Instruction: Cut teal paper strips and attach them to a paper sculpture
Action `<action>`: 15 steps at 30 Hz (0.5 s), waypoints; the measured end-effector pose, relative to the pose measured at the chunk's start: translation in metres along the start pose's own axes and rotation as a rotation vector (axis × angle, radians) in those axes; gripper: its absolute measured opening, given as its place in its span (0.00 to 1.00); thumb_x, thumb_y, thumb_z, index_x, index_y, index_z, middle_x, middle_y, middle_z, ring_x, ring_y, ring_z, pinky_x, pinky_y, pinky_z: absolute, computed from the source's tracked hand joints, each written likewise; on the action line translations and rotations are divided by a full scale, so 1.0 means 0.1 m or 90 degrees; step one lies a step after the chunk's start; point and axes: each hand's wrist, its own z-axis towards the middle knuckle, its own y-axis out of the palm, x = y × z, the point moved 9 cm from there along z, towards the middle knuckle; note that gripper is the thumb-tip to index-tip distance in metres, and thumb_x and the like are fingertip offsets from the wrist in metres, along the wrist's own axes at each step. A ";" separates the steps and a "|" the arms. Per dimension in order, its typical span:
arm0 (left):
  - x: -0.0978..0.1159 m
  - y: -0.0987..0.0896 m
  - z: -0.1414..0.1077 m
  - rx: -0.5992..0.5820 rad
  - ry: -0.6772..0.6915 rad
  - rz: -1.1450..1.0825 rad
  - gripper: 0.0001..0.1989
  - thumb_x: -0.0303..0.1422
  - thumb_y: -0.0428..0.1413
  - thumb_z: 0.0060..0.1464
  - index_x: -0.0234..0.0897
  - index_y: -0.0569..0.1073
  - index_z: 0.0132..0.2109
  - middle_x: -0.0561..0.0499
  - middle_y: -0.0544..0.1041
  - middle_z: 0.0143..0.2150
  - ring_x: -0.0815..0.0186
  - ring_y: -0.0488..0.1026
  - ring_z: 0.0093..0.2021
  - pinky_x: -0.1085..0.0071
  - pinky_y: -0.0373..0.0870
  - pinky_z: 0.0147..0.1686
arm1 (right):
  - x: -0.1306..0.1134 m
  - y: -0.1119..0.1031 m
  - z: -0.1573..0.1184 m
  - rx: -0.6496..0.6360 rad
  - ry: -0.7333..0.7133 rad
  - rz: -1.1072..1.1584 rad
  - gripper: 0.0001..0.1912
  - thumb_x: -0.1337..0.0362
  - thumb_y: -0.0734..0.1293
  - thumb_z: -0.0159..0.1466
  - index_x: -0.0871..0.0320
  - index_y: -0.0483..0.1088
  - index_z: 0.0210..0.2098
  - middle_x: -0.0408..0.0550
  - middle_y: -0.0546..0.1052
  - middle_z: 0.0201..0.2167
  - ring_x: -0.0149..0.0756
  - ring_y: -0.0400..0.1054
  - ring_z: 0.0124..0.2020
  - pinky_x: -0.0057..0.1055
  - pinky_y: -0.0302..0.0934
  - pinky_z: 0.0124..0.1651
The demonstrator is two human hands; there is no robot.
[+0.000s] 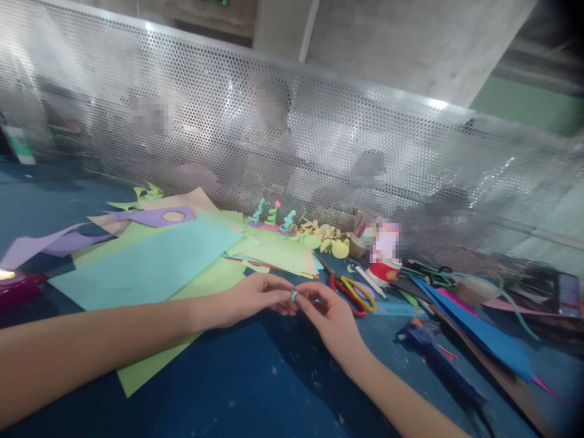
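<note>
My left hand (260,299) and my right hand (326,307) meet over the dark blue table, fingertips together. Pinched between them is a small light-blue paper coil (293,295), mostly hidden by the fingers. Both hands are closed on it. Under my left forearm lie a large light-blue paper sheet (150,261) and a green paper sheet (155,365). Just right of my right hand rest scissors with red and yellow handles (353,292). Beyond my hands stand several small spiral paper pieces (272,218) on round bases.
Purple paper scraps (150,216) with cut-out holes lie at the left. Yellow paper curls (335,240) and a red-and-white cup (384,271) sit at the back. A dark blue glue gun (442,362) and blue sheets (479,328) lie right. A perforated metal panel (319,140) rises behind.
</note>
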 end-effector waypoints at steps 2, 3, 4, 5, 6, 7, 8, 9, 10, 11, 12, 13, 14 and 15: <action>-0.01 0.01 0.00 -0.006 -0.003 0.001 0.15 0.39 0.55 0.52 0.33 0.74 0.42 0.45 0.78 0.37 0.63 0.75 0.38 0.67 0.69 0.42 | 0.01 0.01 0.00 -0.003 0.006 0.002 0.08 0.61 0.64 0.59 0.57 0.69 0.37 0.45 0.73 0.28 0.35 0.69 0.30 0.31 0.65 0.35; -0.01 0.00 0.00 -0.008 -0.003 0.006 0.15 0.39 0.54 0.52 0.33 0.74 0.41 0.45 0.78 0.36 0.63 0.75 0.38 0.67 0.69 0.42 | 0.01 0.01 0.00 -0.006 0.008 0.004 0.08 0.61 0.64 0.59 0.57 0.69 0.37 0.45 0.73 0.28 0.35 0.69 0.30 0.31 0.65 0.35; -0.01 0.00 0.00 -0.009 -0.002 0.011 0.15 0.39 0.55 0.52 0.32 0.74 0.40 0.45 0.78 0.36 0.63 0.75 0.38 0.67 0.69 0.41 | 0.01 0.01 0.00 -0.008 0.009 0.007 0.08 0.61 0.64 0.59 0.57 0.69 0.36 0.45 0.74 0.28 0.35 0.69 0.30 0.30 0.65 0.35; -0.01 0.00 0.00 -0.008 0.000 0.016 0.15 0.40 0.55 0.52 0.32 0.74 0.40 0.45 0.78 0.36 0.63 0.75 0.38 0.67 0.69 0.41 | 0.02 0.01 0.00 -0.009 0.010 0.010 0.08 0.61 0.64 0.59 0.57 0.70 0.36 0.45 0.74 0.28 0.35 0.69 0.30 0.30 0.65 0.35; -0.01 0.00 0.01 -0.008 0.001 0.020 0.15 0.39 0.55 0.52 0.32 0.74 0.40 0.45 0.78 0.36 0.63 0.75 0.38 0.67 0.69 0.41 | 0.02 0.02 0.00 -0.010 0.014 0.013 0.08 0.61 0.63 0.59 0.57 0.70 0.37 0.45 0.74 0.29 0.35 0.69 0.30 0.30 0.65 0.34; -0.02 -0.01 0.01 -0.006 0.002 0.020 0.14 0.39 0.55 0.52 0.32 0.74 0.40 0.45 0.78 0.36 0.64 0.75 0.37 0.67 0.69 0.41 | 0.02 0.01 0.00 -0.009 0.018 0.017 0.09 0.61 0.63 0.59 0.57 0.70 0.37 0.45 0.74 0.29 0.35 0.69 0.30 0.30 0.65 0.34; -0.02 -0.01 0.01 -0.005 0.002 0.018 0.14 0.39 0.55 0.52 0.32 0.74 0.40 0.45 0.78 0.36 0.64 0.75 0.38 0.67 0.69 0.41 | 0.03 0.01 0.00 -0.007 0.024 0.023 0.09 0.61 0.63 0.59 0.57 0.70 0.38 0.46 0.74 0.29 0.35 0.69 0.30 0.31 0.65 0.34; -0.03 -0.01 0.01 -0.004 0.001 0.014 0.14 0.39 0.54 0.52 0.33 0.74 0.40 0.45 0.78 0.36 0.64 0.74 0.38 0.67 0.69 0.41 | 0.04 0.01 0.00 -0.005 0.031 0.032 0.10 0.61 0.63 0.59 0.57 0.69 0.39 0.45 0.73 0.29 0.35 0.69 0.30 0.31 0.65 0.33; -0.03 -0.02 0.01 -0.002 0.000 0.009 0.14 0.38 0.54 0.53 0.33 0.74 0.41 0.45 0.78 0.37 0.64 0.74 0.38 0.68 0.69 0.42 | 0.05 0.00 0.00 0.000 0.036 0.042 0.10 0.61 0.64 0.59 0.57 0.69 0.39 0.46 0.73 0.28 0.35 0.68 0.30 0.31 0.65 0.33; -0.03 -0.02 0.01 -0.001 -0.001 0.003 0.13 0.38 0.54 0.53 0.33 0.74 0.41 0.45 0.77 0.37 0.64 0.74 0.38 0.68 0.69 0.42 | 0.05 0.00 0.00 0.004 0.040 0.053 0.10 0.61 0.64 0.59 0.58 0.69 0.39 0.46 0.73 0.28 0.34 0.68 0.30 0.31 0.65 0.33; -0.04 -0.02 0.01 0.001 -0.003 -0.003 0.13 0.37 0.54 0.53 0.33 0.74 0.41 0.45 0.77 0.37 0.64 0.74 0.39 0.68 0.69 0.42 | 0.06 0.00 0.00 0.007 0.043 0.064 0.10 0.61 0.64 0.58 0.58 0.69 0.38 0.46 0.73 0.28 0.34 0.68 0.30 0.30 0.65 0.33; -0.04 -0.03 0.01 0.003 -0.003 -0.008 0.13 0.37 0.54 0.53 0.33 0.74 0.41 0.45 0.77 0.37 0.64 0.74 0.39 0.68 0.68 0.42 | 0.06 0.00 0.00 0.008 0.044 0.071 0.09 0.61 0.64 0.58 0.58 0.69 0.38 0.46 0.73 0.28 0.34 0.68 0.29 0.30 0.65 0.33; -0.04 -0.03 0.01 0.003 -0.003 -0.013 0.12 0.37 0.53 0.54 0.33 0.74 0.41 0.46 0.77 0.37 0.64 0.74 0.39 0.68 0.68 0.42 | 0.06 0.00 0.00 0.006 0.044 0.075 0.09 0.62 0.64 0.58 0.58 0.69 0.37 0.45 0.73 0.28 0.34 0.68 0.29 0.30 0.65 0.32; -0.04 -0.03 0.01 0.004 -0.003 -0.018 0.12 0.36 0.53 0.54 0.33 0.74 0.41 0.46 0.77 0.37 0.64 0.74 0.39 0.68 0.68 0.43 | 0.06 0.00 0.00 0.002 0.043 0.077 0.08 0.62 0.64 0.58 0.58 0.69 0.37 0.45 0.73 0.28 0.33 0.68 0.29 0.29 0.65 0.32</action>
